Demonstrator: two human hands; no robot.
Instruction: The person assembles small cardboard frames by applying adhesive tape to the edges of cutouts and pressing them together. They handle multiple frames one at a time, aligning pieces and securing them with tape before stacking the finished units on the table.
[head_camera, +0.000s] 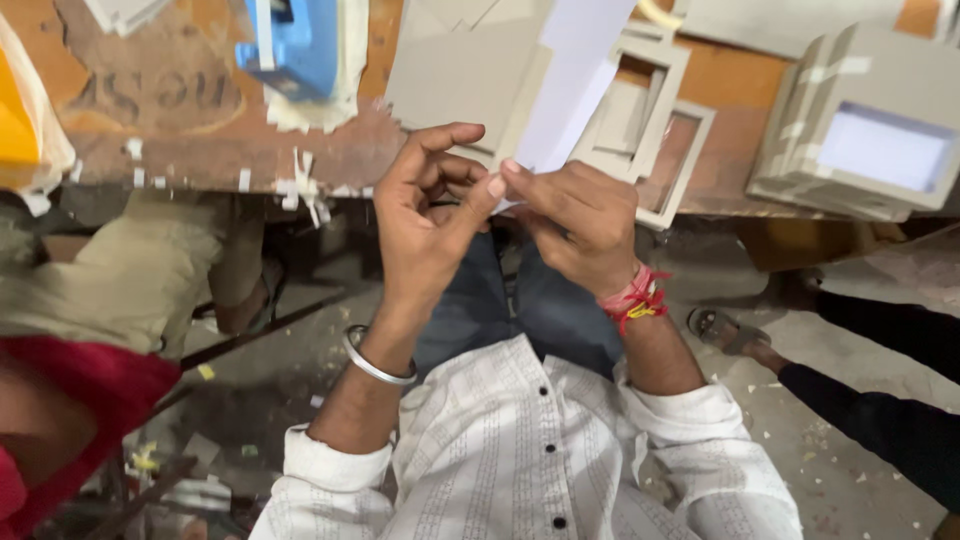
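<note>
Paper strip (570, 90): thin, light, limp (creases easily); best pinched at its 6 o'clock end.
Left hand (425, 215): fingers pinching that end.
Right hand (580, 225): fingers pinching it too.

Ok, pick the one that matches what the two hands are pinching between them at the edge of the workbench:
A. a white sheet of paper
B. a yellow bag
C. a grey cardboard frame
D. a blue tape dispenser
A: the left hand and right hand meet fingertip to fingertip on the lower end of a white sheet of paper that rises over the grey card pieces on the workbench.
</note>
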